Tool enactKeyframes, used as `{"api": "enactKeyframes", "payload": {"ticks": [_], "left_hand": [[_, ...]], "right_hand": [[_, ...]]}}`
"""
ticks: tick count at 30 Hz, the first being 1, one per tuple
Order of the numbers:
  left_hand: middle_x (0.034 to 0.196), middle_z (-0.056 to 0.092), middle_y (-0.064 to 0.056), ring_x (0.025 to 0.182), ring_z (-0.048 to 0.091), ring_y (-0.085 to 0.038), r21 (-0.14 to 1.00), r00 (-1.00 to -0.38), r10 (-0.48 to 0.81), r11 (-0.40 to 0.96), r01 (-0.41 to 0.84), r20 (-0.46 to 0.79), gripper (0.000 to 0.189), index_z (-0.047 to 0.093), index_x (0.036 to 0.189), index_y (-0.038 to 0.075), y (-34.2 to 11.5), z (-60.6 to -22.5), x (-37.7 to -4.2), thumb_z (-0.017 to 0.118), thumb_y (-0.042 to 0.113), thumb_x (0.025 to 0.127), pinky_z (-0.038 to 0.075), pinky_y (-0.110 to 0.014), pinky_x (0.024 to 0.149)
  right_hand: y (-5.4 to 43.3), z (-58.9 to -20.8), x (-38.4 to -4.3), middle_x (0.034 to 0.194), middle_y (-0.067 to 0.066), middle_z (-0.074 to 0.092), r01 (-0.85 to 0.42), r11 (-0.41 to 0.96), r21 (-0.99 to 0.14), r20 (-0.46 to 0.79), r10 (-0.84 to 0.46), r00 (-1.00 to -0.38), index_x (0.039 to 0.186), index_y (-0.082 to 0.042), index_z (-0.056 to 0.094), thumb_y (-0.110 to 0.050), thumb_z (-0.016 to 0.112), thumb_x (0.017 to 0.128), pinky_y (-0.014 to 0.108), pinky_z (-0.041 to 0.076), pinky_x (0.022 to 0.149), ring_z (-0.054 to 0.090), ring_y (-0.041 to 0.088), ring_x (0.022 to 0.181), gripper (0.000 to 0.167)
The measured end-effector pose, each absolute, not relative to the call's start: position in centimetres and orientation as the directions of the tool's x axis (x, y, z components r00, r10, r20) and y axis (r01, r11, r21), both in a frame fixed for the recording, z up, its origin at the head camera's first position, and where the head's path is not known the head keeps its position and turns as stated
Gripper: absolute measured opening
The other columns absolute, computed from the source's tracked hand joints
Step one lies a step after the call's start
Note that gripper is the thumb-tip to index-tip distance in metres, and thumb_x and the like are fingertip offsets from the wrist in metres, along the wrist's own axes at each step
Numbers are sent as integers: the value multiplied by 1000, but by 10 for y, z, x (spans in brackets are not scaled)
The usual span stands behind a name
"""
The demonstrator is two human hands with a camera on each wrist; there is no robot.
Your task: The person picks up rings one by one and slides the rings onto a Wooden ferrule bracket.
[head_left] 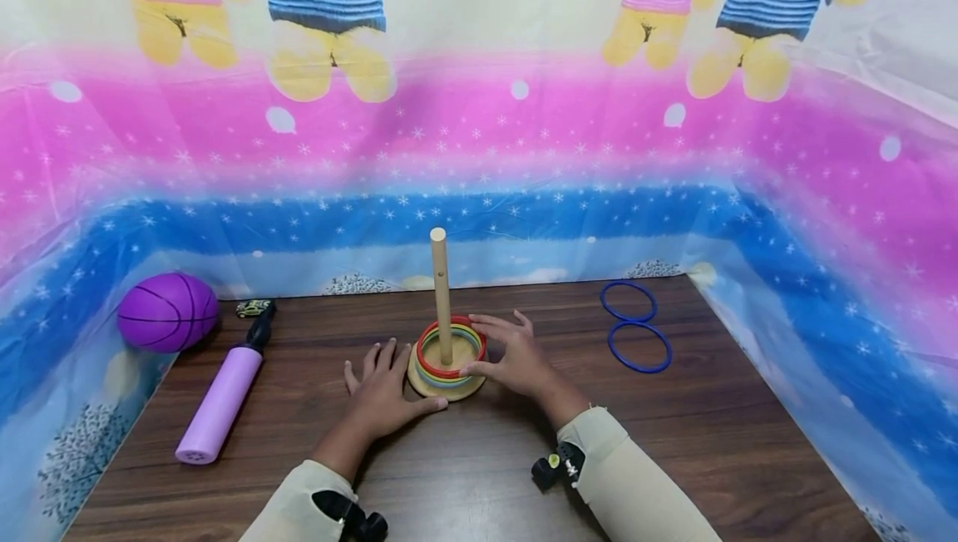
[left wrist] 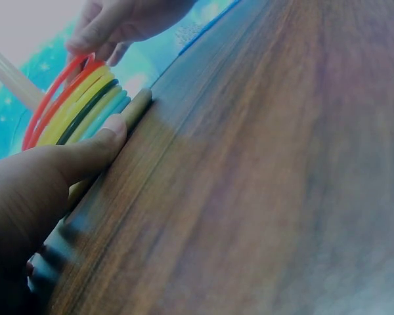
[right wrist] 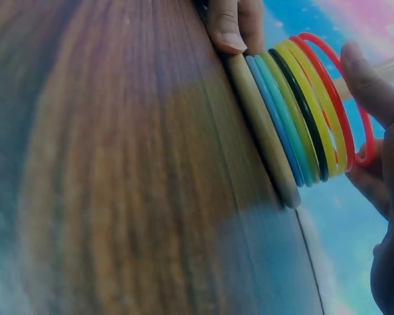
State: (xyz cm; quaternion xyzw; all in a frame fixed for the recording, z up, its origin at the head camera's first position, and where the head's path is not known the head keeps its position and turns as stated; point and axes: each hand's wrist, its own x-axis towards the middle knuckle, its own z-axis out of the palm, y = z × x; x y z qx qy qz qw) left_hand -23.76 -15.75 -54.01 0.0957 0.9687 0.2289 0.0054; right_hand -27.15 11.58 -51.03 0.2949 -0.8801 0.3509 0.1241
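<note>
A wooden peg (head_left: 442, 301) stands upright on a round wooden base (head_left: 453, 393). Stacked rings in red, yellow, black, green and blue encircle it. My right hand (head_left: 518, 359) pinches the top red ring (right wrist: 366, 141) between thumb and fingers, and that ring sits tilted above the stack. On the left of the base, my left hand (head_left: 384, 396) is spread, its thumb (left wrist: 110, 134) lying against the base's edge. The right wrist view shows the lower rings (right wrist: 290, 111) lying close together over the base.
Two blue rings (head_left: 639, 347) lie on the brown wooden table (head_left: 733, 434) at right. A pink hand pump (head_left: 220, 405), a purple ball (head_left: 168, 312) and a small toy car (head_left: 254, 308) are at left. A printed cloth (head_left: 479, 218) borders the table's back and sides.
</note>
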Motion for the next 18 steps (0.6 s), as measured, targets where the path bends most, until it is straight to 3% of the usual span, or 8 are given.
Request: {"api": "enactKeyframes", "payload": {"ticks": [18], "left_hand": [[180,24,-25,168,13,-52,445,-982,186,877,181,32,122,38,171,11,-157,-539,-237,74,87,82,-3,-89,122]], "right_hand": [[118,-517,-274,160,8,63,-585,601,-544,401,-426,-811,148,-5,68,-36,96,84,79,16,129,61,33,148,76]]}}
